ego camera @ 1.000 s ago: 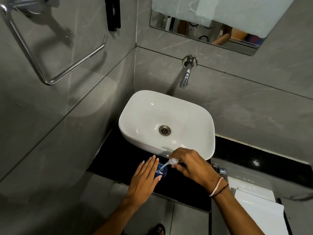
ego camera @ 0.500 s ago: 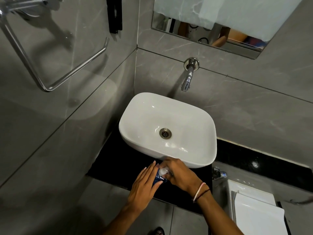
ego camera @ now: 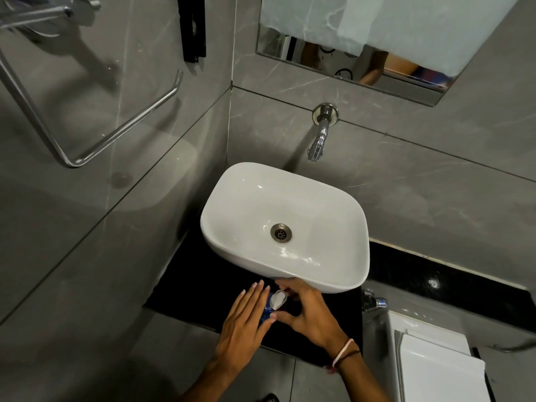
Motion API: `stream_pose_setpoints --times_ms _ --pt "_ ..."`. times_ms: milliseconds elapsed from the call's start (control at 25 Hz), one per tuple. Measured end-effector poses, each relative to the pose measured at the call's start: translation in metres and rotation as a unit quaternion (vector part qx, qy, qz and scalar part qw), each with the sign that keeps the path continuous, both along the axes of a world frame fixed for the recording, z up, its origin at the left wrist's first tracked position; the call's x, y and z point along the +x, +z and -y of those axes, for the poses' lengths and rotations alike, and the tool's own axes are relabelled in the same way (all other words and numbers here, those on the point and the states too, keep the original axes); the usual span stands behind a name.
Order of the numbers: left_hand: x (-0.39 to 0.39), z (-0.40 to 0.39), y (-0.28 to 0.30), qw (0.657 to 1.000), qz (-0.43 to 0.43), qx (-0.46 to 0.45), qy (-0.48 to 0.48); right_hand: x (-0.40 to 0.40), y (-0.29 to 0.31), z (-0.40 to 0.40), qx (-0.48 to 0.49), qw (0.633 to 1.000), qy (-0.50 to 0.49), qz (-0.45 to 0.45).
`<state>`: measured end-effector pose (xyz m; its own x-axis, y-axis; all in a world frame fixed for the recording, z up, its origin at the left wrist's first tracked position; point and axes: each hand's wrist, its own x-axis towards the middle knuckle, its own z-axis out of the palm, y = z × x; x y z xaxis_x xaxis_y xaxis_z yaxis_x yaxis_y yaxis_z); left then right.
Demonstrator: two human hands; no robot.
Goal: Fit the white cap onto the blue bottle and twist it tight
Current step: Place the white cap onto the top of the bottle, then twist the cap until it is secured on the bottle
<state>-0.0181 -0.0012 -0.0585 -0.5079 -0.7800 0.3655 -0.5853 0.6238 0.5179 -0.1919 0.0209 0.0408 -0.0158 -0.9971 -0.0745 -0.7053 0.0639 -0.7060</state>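
The blue bottle [ego camera: 266, 311] stands on the black counter [ego camera: 203, 288] just in front of the white basin, mostly hidden between my hands. The white cap [ego camera: 278, 299] sits on top of the bottle. My left hand [ego camera: 243, 329] presses flat against the bottle's left side with its fingers straight. My right hand [ego camera: 307, 311] curls around the cap from the right, thumb and fingers at its rim.
A white basin [ego camera: 333, 282] sits on the counter under a chrome wall tap [ego camera: 319, 140]. A chrome towel rail [ego camera: 87, 134] sticks out from the left wall. A white toilet tank [ego camera: 435, 364] stands at lower right, with a chrome valve [ego camera: 374, 301] beside it.
My right hand brought the white cap and its tube down onto the bottle and now wraps around it. The left hand stayed against the bottle.
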Motion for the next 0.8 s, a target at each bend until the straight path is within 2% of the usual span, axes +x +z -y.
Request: stream_pose_setpoints --times_ms 200,320,480,640,800 --pt "0.0 0.0 -0.003 0.999 -0.044 0.025 -0.007 0.002 -0.009 -0.004 -0.022 0.994 -0.083 0.067" --pt "0.0 0.0 -0.004 0.998 -0.046 0.031 -0.006 -0.001 -0.014 -0.008 -0.022 0.995 -0.049 0.089" --pt "0.001 0.0 -0.007 0.999 -0.038 0.025 -0.006 -0.001 -0.02 -0.01 -0.048 0.986 -0.111 0.118" --pt "0.0 0.002 -0.008 1.0 -0.02 0.017 -0.001 -0.001 -0.022 -0.01 -0.023 0.987 -0.072 0.139" --pt "0.0 0.001 -0.01 0.999 -0.032 0.015 -0.005 0.0 -0.025 -0.008 -0.028 0.983 -0.109 0.145"
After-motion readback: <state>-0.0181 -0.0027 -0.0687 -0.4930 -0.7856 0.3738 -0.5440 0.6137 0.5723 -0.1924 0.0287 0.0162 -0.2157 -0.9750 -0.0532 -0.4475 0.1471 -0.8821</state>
